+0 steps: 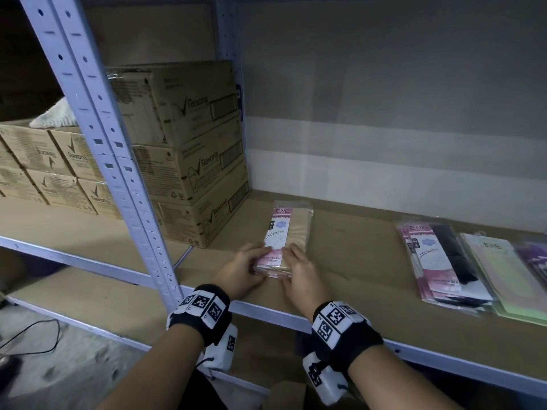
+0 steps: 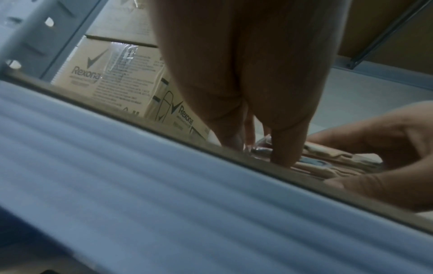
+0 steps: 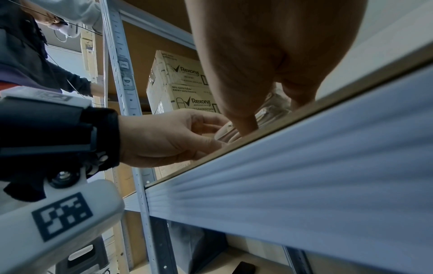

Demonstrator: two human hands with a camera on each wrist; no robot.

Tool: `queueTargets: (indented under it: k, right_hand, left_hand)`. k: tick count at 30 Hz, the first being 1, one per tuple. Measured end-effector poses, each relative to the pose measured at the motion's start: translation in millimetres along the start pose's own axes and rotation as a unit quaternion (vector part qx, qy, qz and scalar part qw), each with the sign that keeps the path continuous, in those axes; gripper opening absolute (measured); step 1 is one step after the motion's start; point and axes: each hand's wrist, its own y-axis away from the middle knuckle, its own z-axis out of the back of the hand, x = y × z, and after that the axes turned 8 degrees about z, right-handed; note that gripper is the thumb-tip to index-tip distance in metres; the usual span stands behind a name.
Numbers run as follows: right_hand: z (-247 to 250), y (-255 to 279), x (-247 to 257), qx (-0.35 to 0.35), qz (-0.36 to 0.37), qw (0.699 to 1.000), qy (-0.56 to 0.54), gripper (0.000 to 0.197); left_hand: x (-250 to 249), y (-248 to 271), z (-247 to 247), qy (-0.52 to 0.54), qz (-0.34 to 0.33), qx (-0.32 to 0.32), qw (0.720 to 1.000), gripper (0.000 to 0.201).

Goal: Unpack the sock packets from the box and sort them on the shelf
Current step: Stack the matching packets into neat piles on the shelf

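Beige sock packets [image 1: 285, 247] lay stacked on shelf [image 1: 370, 291], just right of Rexona boxes [image 1: 204, 173] | my left hand [image 1: 242, 272] gripped stack's near-left corner | my right hand [image 1: 302, 276] gripped its near-right corner | other packets [image 1: 444, 261] farther right

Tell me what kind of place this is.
Probably a stockroom or shop storeroom: a slotted metal shelving upright, stacked Rexona cartons, and sorted piles of sock packets lying on the shelf.
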Motion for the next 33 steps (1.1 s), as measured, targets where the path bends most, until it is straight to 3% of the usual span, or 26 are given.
queueTargets:
  k: [6, 9, 12, 16, 21, 33]
  right_hand:
    - [12, 7, 6, -0.010, -0.019, 0.999, -0.044, 0.086]
    - [31, 14, 5, -0.034, -0.022, 0.998, -0.047, 0.078]
    - [54, 24, -3, -0.034, -0.042, 0.998, -0.013, 0.066]
    - [84, 47, -21, -0.013, -0.064, 0.997, 0.046, 0.066]
    - [128, 80, -52, -0.043, -0.075, 0.994, 0.067, 0.064]
    - [201, 158, -134, -0.085, -0.132, 0.983, 0.097, 0.059]
  left_hand:
    - [-12, 1, 8, -0.076, -0.018, -0.016, 0.997, 0.066]
    - [-23, 3, 15, -0.111, 0.001, -0.016, 0.994, 0.076]
    - [-42, 6, 16, -0.150, -0.011, -0.032, 0.988, 0.073]
    - [-73, 8, 5, -0.158, -0.034, -0.029, 0.986, 0.069]
    - [-116, 8, -34, -0.192, -0.069, -0.005, 0.979, 0.066]
    - [-205, -2, -153, -0.133, -0.143, 0.092, 0.976, 0.064]
